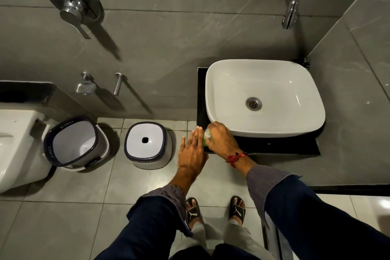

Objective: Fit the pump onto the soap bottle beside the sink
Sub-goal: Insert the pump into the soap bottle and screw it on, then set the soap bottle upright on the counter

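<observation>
The small green-and-white plastic soap bottle (pixel 206 137) stands on the front left corner of the glossy black stone desk (pixel 274 145), just beside the white ceramic basin (pixel 263 95). The right hand (pixel 221 139) covers its top, its fingers (pixel 212 131) curled around what is probably the pump; the pump itself is hidden, so whether it is seated or threaded cannot be told. The left hand (pixel 193 150) lies flat against the bottle's left side, fingers straight and together, gripping nothing, only bracing.

The main risk, as I judge it, is the corner: the bottle sits close to 2 edges of the desk, and a downward or twisting push with only a flat palm steadying it could skid it off onto the grey tiled floor (pixel 63 207). A pump started crooked could also cross-thread or jam.

Room is tight to the right, where the basin wall touches the right hand's knuckles. To the left and front is open air above the floor, with the white dark-rimmed stool (pixel 147 143) well apart.
</observation>
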Available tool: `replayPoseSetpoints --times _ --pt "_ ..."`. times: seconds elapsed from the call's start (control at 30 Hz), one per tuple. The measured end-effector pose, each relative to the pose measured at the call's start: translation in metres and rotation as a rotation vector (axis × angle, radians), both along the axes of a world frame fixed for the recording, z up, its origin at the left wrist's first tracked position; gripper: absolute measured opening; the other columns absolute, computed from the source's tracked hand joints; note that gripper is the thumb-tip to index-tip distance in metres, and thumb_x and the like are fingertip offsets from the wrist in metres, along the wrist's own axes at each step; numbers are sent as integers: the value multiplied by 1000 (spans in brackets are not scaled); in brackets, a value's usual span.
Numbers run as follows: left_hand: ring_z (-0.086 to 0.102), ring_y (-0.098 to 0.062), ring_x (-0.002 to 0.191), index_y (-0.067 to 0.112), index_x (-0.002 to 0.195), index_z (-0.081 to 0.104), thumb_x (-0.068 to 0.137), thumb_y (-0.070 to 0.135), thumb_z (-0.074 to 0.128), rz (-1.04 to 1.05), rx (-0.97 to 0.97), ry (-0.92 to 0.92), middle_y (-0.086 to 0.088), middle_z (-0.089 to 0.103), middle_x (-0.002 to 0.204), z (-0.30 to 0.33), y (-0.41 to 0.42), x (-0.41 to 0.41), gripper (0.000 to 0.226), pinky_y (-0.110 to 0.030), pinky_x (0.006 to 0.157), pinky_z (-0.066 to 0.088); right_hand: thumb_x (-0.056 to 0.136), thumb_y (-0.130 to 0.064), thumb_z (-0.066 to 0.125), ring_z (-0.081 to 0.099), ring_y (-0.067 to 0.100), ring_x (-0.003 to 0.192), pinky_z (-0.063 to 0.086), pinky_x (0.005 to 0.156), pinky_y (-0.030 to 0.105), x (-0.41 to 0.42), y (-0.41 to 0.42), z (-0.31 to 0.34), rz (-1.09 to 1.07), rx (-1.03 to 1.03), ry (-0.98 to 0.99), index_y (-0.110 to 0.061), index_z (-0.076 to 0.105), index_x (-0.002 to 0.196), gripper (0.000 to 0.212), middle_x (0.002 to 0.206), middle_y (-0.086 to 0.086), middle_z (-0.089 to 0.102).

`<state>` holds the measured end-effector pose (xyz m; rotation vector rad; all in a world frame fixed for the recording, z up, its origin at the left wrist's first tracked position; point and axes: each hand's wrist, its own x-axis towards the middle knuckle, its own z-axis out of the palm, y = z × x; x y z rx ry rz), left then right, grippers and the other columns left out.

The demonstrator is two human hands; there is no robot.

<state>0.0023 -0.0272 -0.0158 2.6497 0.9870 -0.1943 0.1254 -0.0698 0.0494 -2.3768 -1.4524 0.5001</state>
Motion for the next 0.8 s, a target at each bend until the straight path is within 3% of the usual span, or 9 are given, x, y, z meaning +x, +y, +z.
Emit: replayPoseSetpoints --times 0.33,0.43,0.53,0.63,0.7,0.8 --pt "-5 -25 152 11 156 -8 97 41 54 -2 -12 3 -9 -6 166 -1 0 2 91 -45 117 -8 96 -33 59 66 30 103 55 93 37 -6 2 -5 -72 -56 -114 -1 62 115 38 114 19 68" --pt "-5 -26 152 10 156 -8 98 43 54 -9 -7 11 -9 -8 165 -2 0 1 91 -46 118 -7 91 -36 65 64 29 104 55 91 36 -10 -3 -6 -145 -27 -51 -2 62 116 43 116 18 66" --pt "-9 -24 151 11 156 -10 99 47 48 -14 -10 13 -8 -13 164 -2 -1 2 89 -47 119 -4 88 -36 67 57 31 120 52 99 40 -18 -18 -4 -238 120 53 -4 51 132 56 130 16 59" --pt "-9 -26 151 11 155 -13 100 43 46 -29 4 42 -9 -17 164 -4 -1 2 87 -48 119 -4 89 -31 64 37 25 142 40 113 42 -29 -33 -8 -152 156 141 -12 27 151 75 156 9 37" --pt "-8 -26 152 10 155 -13 101 41 45 -34 9 42 -10 -16 164 -3 -1 1 85 -48 119 -2 94 -35 59 32 23 145 36 116 42 -33 -36 -12 -165 153 193 -16 23 153 72 160 6 31" --pt "-6 -25 152 11 156 -8 100 48 46 -15 -12 5 -8 -10 165 -4 -1 1 87 -47 119 -1 98 -36 54 38 24 142 36 116 42 -33 -35 -11 -240 192 242 -14 30 151 62 156 8 39"
